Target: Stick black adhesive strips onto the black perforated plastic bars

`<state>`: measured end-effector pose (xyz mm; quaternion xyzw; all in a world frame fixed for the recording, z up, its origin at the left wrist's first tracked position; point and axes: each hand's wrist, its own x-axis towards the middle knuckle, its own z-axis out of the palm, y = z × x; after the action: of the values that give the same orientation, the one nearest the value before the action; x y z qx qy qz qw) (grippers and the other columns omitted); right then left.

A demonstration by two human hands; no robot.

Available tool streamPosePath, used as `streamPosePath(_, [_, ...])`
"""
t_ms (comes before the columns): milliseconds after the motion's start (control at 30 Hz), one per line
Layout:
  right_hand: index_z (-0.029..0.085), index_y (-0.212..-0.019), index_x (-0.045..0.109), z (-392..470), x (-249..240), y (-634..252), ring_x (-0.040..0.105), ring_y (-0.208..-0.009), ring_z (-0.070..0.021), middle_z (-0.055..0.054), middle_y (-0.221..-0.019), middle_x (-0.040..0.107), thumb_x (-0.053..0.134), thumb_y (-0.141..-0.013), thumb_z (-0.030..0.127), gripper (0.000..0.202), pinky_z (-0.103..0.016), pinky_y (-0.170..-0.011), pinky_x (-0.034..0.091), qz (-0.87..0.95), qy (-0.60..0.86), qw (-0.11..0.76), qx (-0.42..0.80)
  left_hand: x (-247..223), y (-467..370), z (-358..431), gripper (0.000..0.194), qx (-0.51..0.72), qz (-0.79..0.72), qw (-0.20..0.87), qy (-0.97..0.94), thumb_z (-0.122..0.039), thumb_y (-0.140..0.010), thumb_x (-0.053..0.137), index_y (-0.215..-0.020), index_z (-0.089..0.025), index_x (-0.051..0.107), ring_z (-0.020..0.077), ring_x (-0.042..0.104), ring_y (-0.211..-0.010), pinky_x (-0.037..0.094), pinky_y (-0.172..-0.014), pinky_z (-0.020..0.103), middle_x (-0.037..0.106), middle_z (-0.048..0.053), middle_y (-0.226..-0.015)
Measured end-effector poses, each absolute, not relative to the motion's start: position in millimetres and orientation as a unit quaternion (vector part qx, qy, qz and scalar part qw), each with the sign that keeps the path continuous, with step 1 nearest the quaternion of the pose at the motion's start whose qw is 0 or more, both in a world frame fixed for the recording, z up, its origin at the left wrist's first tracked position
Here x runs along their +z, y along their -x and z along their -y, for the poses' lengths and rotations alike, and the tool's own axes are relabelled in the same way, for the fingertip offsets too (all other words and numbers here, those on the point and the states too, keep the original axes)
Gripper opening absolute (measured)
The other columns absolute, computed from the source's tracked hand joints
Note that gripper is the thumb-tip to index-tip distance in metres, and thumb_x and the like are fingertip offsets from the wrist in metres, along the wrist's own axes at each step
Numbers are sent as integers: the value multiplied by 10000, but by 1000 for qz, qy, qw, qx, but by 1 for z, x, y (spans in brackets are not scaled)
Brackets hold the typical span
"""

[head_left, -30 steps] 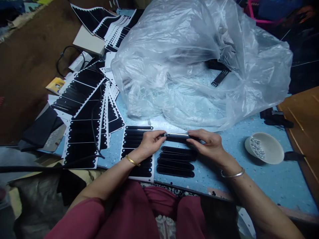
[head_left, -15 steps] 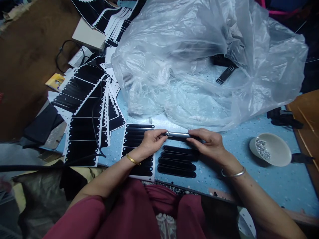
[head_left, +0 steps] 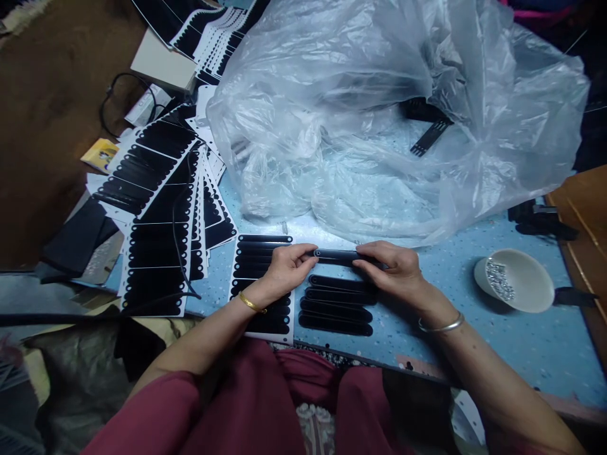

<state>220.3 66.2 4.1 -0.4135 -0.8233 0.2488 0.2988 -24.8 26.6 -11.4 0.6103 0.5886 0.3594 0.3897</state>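
Note:
Between my two hands is a narrow black strip [head_left: 336, 254] with rounded ends and a small hole near its left end. My left hand [head_left: 293, 264] pinches that left end between thumb and fingers. The other end is in the grip of my right hand [head_left: 393, 265], which covers it. Just below the held strip, several loose black strips [head_left: 336, 309] lie in a short column on the blue table [head_left: 417, 354]. Under my left forearm is a white-backed sheet of black strips [head_left: 260, 249], partly hidden by the arm.
A large clear plastic bag [head_left: 370, 183] spreads over the far side, black pieces [head_left: 429, 136] inside it. More strip sheets [head_left: 156, 253] pile up at left, a black cable [head_left: 177, 234] across them. At right stands a white bowl [head_left: 535, 284] of small shiny metal pieces [head_left: 499, 281].
The held strip has tilted, so its bright glare is gone and its face looks black. Both hands stay almost in place, keeping their pinch on the ends.

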Motion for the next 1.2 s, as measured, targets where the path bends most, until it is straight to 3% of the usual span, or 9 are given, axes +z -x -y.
streamPosePath(1200, [203,-890,720,-69,1,-220,687,-740,-195,-66,-823,735,629,-855,291,132,-324,-660,554,821,409,299,263,-6,26,-27,264,356,-584,423,-594,-236,-808,653,-1028,-110,729,108,602,-530,495,-505,200,715,55,-688])
